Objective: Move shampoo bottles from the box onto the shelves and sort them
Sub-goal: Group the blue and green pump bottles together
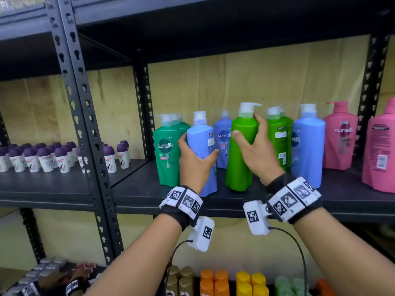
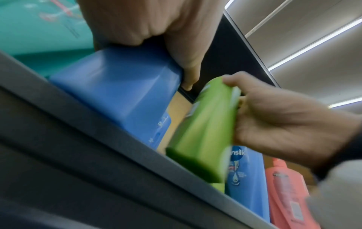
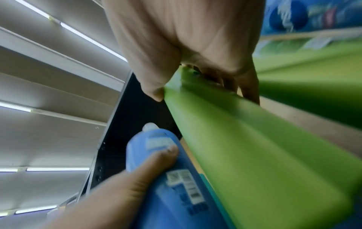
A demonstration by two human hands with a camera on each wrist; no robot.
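On the dark metal shelf (image 1: pixel 139 195) stands a row of pump shampoo bottles. My left hand (image 1: pixel 195 155) grips a light blue bottle (image 1: pixel 202 137), thumb on its right side; the left wrist view shows that blue bottle (image 2: pixel 117 93) from below. My right hand (image 1: pixel 253 146) grips a bright green bottle (image 1: pixel 242 150) near its shoulder, thumb in front, fingers behind. The same green bottle (image 3: pixel 245 147) fills the right wrist view. Both bottles stand at the shelf's front. A teal-green Sunsilk bottle (image 1: pixel 167 150) stands at the left end.
Behind are another blue bottle (image 1: pixel 223 137), green bottles (image 1: pixel 279 137), a blue one (image 1: pixel 307 146) and pink ones (image 1: pixel 339 135). Small purple-capped roll-ons (image 1: pixel 53 154) fill the left bay past the upright post (image 1: pixel 85 103). Orange and yellow bottles (image 1: pixel 233 283) stand on the shelf below.
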